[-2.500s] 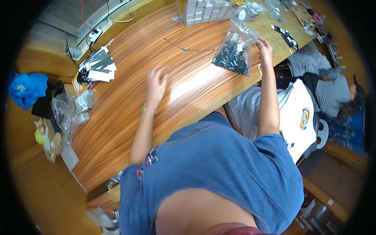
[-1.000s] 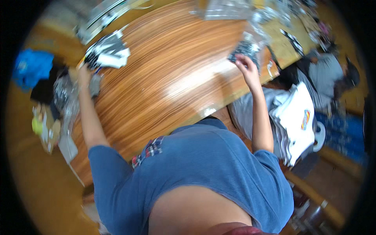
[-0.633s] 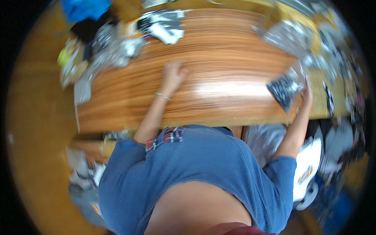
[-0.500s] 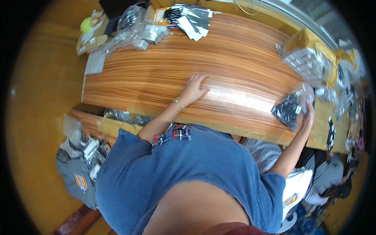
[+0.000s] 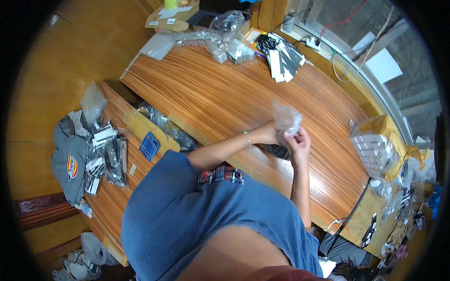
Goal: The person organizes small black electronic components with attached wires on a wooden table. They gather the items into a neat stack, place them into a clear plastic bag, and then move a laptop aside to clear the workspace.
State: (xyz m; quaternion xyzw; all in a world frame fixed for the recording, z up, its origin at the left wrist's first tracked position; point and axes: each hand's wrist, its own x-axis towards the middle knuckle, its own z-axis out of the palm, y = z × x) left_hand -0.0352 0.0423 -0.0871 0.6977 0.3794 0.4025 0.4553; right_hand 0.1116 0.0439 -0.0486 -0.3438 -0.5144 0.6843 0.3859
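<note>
A clear plastic bag (image 5: 287, 118) stands up between my hands over the near part of the wooden table (image 5: 225, 89). Thumb and fingers of my right hand (image 5: 300, 142) are closed on its crumpled plastic. My left hand (image 5: 267, 133) reaches the bag from the other side, and its fingers are hidden behind the plastic. Dark contents (image 5: 277, 151) show below the hands, close to the table's near edge; I cannot make out the single pieces.
Black and white strips (image 5: 283, 58) and wrapped silvery packs (image 5: 239, 50) lie along the far edge. At the right is a plastic-wrapped stack of white boxes (image 5: 375, 149). A grey cap (image 5: 70, 150) and bagged pieces (image 5: 115, 157) rest on a surface to my left.
The bag has come from the table's right side to in front of me, carried by my right hand. My left hand has left the tabletop and met it. The view has turned.
</note>
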